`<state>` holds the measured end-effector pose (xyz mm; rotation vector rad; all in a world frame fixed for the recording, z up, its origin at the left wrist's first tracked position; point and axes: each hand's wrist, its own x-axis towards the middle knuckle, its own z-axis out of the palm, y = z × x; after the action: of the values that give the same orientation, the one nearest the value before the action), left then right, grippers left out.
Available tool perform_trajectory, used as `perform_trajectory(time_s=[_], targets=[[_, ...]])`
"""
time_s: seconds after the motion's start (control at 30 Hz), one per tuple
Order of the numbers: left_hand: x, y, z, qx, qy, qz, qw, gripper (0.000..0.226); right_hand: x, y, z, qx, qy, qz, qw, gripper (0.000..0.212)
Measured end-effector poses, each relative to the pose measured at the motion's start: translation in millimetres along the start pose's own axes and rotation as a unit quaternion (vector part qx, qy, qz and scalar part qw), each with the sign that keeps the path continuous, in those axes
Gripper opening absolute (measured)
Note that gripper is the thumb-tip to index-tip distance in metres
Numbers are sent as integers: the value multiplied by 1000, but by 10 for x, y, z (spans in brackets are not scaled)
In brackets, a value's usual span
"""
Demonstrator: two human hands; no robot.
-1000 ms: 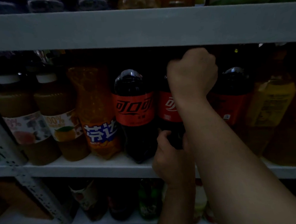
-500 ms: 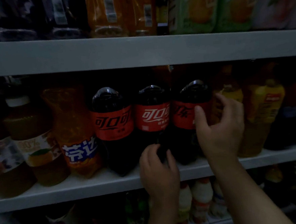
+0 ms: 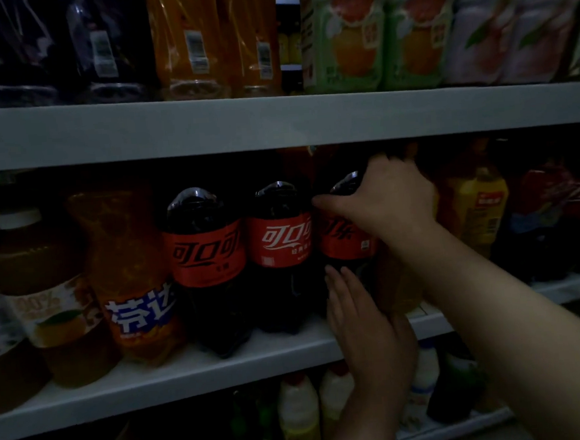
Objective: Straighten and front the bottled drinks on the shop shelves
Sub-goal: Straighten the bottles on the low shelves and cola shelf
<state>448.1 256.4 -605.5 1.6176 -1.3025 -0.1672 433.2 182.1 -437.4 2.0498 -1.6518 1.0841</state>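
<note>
Three large dark cola bottles with red labels stand side by side on the middle shelf [image 3: 223, 372]. My right hand [image 3: 388, 201] grips the shoulder of the rightmost cola bottle [image 3: 343, 236], thumb stretched across its front. My left hand [image 3: 364, 314] lies flat with straight fingers against the lower part of that same bottle. The middle cola bottle [image 3: 282, 254] and the left cola bottle [image 3: 205, 260] face forward with labels showing. My hands hide the lower body of the right bottle.
An orange soda bottle [image 3: 131, 275] and juice bottles [image 3: 50, 298] stand to the left, a yellow-labelled bottle [image 3: 480, 213] and more cola [image 3: 563, 214] to the right. The upper shelf [image 3: 275, 121] hangs close above the caps. Small white bottles [image 3: 298, 411] fill the lower shelf.
My right hand has risen from the side of the right cola bottle to its shoulder. My left hand has shifted right, from the middle bottle's base to the right bottle's lower part.
</note>
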Motion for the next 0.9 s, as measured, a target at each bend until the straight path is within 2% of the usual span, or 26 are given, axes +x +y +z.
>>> perform_trajectory(time_s=[0.13,0.27,0.37,0.47,0.53,0.7,0.8,0.9], targets=[[-23,-10,81,52,-16,-18,998,87,98,63,-41,41,-53,-31,997,78],[-21,-54,32,147,-19,24,989,77,262,171,-56,123,-156,-55,978,65],[3,-189,14,215,-29,81,973,65,361,303,-94,220,-237,-90,942,68],[13,-315,4,253,-44,122,959,61,425,372,-135,221,-293,-111,924,69],[12,-340,14,264,-55,132,954,60,424,355,-119,219,-291,-113,925,69],[-12,-328,114,230,-58,136,962,66,330,209,-8,161,-162,-106,968,71],[-12,-317,146,226,-80,152,959,72,411,239,-44,222,-222,-71,947,72],[-6,-350,153,229,-90,190,950,68,494,322,-94,232,-287,-76,926,67]])
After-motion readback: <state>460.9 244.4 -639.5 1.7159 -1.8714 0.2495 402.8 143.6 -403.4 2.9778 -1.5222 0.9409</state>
